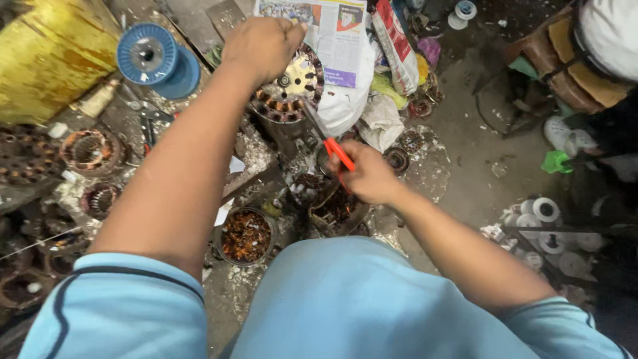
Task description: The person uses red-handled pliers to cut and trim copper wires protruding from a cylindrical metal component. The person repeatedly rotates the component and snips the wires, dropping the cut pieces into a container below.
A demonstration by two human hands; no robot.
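Cluttered workshop floor, hands on motor stator (287,90) and red-handled cutters (330,143).

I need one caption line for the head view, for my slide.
Left hand steadies a round motor stator while the right hand works at it with red-handled pliers, amid scrap windings.

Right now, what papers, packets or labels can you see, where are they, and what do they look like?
Newspaper sheet: top middle, past the left hand; white with blue, purple and orange print.
Plastic packet: beside the newspaper sheet, long, white and red.
White bag: below the newspaper sheet, crumpled, near the red-handled tool in the right hand.
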